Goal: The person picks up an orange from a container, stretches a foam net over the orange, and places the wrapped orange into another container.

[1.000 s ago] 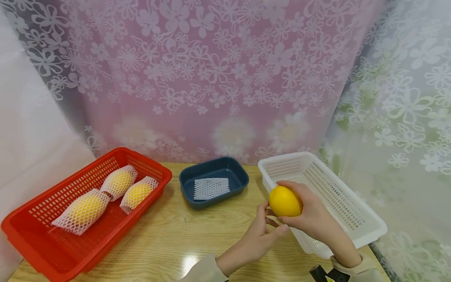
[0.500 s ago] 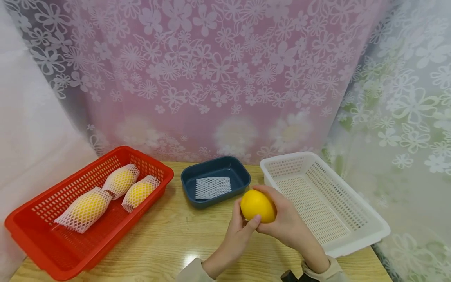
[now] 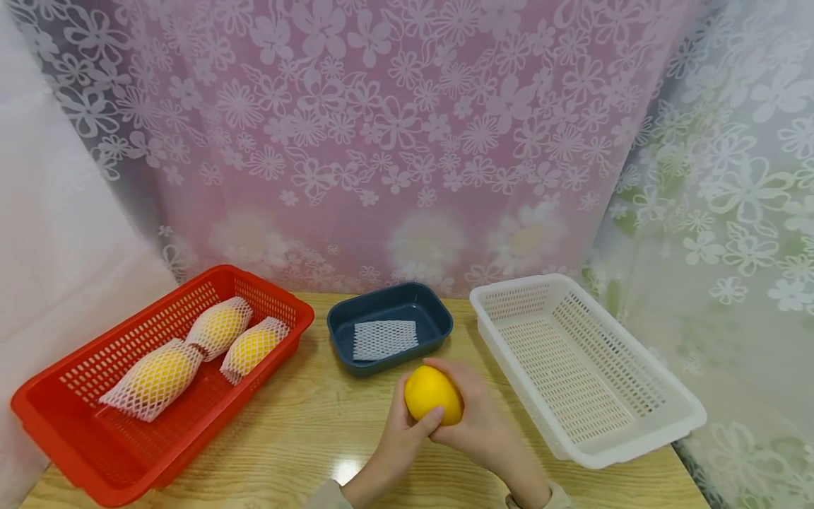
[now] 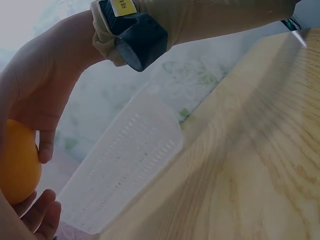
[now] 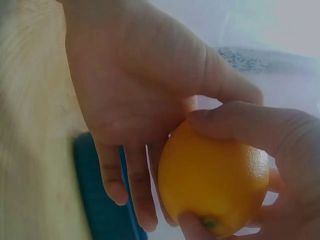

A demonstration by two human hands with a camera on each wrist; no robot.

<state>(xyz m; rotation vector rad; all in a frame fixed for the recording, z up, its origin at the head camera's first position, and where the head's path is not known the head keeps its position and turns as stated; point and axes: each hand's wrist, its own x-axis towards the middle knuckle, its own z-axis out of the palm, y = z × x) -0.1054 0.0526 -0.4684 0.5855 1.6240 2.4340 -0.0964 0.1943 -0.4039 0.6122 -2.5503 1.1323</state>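
Two hands met over the wooden table (image 3: 305, 431) around one bare yellow lemon (image 3: 433, 394), which was held above the tabletop just at 5 o'clock of the blue tray, between the red and white baskets. The right hand (image 3: 482, 424) wrapped the fruit from the 3 o'clock side, its fingers curled over the top and far face and its thumb low on the near face. The left hand (image 3: 397, 442) came up from 7 o'clock, its thumb pressed on the lemon's lower front; the right wrist view showed its palm against the fruit's far side with the fingers hanging fairly straight, so it touched the lemon rather than clasped it.

Three containers stood on the table. One red basket (image 3: 76, 452) sat at 9 o'clock of the hands and held three yellow fruits, each sleeved in white foam net: one large (image 3: 155, 378) at the near end, one (image 3: 219, 326) behind it and touching it, and one (image 3: 253, 348) just beside those at their 3 o'clock. One blue tray (image 3: 389, 326) stood at 12 o'clock of the hands with a single flat foam net (image 3: 384, 338) lying in it. One white basket (image 3: 588, 367) stood at 3 o'clock. One flowered curtain (image 3: 394, 141) hung behind everything.
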